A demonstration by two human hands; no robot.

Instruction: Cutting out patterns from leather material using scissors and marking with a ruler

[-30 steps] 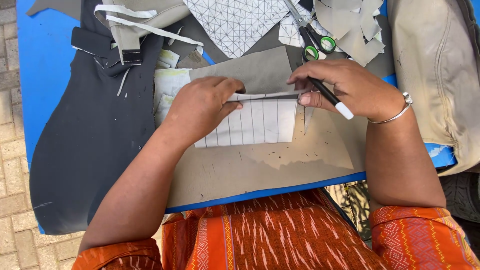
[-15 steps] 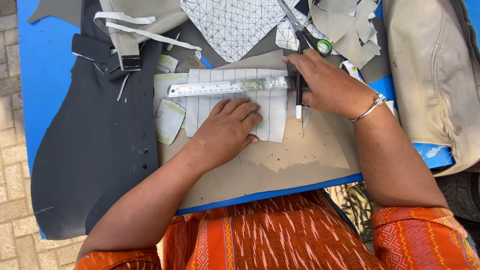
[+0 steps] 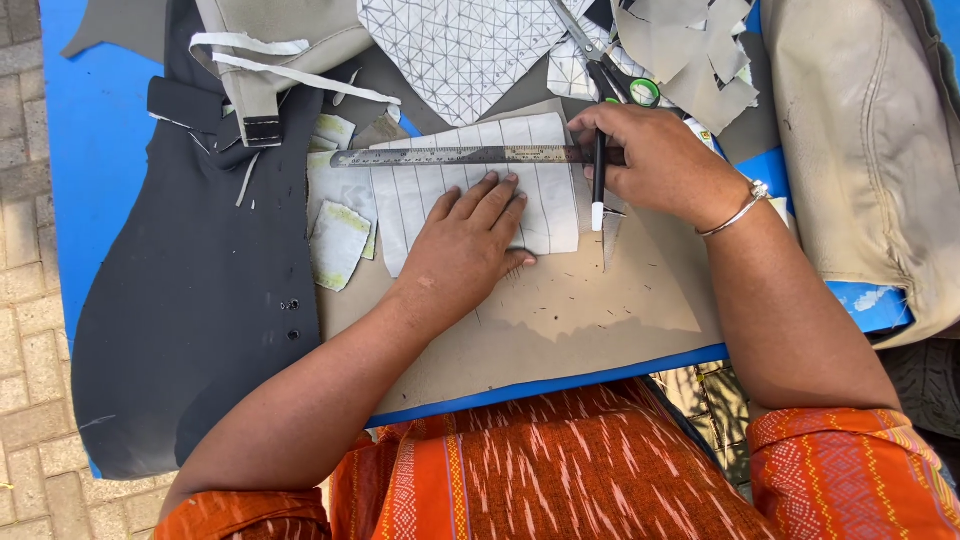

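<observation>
L hand (image 3: pixel 462 243) covers lined sheet (image 3: pixel 545 190); scissors (image 3: pixel 600 60) cut off.

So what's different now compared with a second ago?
The metal ruler has been laid across the top of the lined white sheet. The left hand slid down to press flat on the sheet, and the right hand turned its black pen upright at the sheet's right edge. The dark fabric stayed put.

Sunlit blue table (image 3: pixel 95 150) fills the middle; grey brick paving (image 3: pixel 25 330) runs along nine o'clock.
</observation>
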